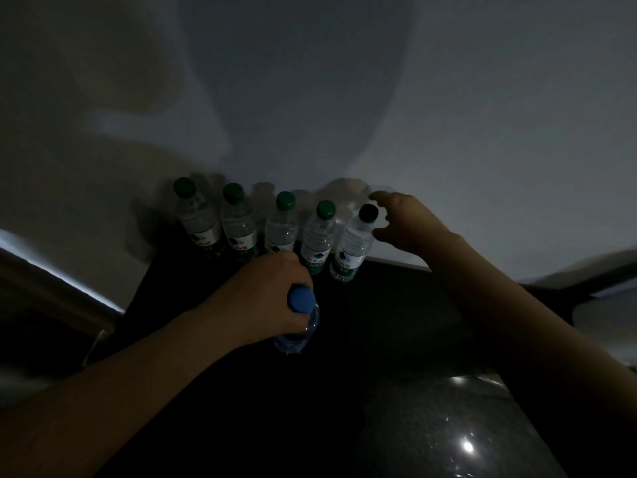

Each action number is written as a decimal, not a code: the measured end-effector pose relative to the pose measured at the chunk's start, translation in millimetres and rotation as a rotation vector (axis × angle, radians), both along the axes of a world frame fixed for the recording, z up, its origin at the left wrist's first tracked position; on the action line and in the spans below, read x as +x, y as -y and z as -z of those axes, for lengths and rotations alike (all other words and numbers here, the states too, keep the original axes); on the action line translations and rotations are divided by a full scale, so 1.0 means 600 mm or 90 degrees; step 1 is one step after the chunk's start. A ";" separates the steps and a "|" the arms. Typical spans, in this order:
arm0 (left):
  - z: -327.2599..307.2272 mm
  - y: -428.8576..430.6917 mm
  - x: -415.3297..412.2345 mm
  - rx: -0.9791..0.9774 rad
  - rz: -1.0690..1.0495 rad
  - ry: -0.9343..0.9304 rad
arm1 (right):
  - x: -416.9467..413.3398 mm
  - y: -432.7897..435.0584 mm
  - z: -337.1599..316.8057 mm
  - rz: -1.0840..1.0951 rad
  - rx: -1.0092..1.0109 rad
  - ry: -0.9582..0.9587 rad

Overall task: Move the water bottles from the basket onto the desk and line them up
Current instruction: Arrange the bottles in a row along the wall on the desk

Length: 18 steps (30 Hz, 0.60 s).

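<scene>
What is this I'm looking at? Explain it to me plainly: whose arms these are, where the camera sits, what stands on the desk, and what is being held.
There is no machine here: these are a person's two bare arms. The single picture comes from a camera worn on that person's head, looking forward and down. The room is dim. Five water bottles stand in a row on the dark desk, close to the pale wall. The left hand grips a sixth one, the blue-capped bottle, round its neck. The right hand holds nothing. Its fingers are spread beside the cap of the rightmost bottle; whether they touch it cannot be judged.
</scene>
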<state>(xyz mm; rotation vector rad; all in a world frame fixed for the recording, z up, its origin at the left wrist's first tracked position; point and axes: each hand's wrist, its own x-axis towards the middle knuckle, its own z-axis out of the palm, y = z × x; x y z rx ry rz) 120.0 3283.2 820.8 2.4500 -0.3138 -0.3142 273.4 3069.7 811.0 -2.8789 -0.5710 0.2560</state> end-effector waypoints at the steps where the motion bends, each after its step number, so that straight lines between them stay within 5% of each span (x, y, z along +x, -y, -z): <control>1: 0.000 0.004 0.004 -0.003 0.000 0.004 | -0.003 0.009 0.000 0.002 0.005 0.001; 18: -0.006 0.041 0.033 0.004 -0.002 0.029 | 0.020 -0.025 0.016 0.095 0.069 0.017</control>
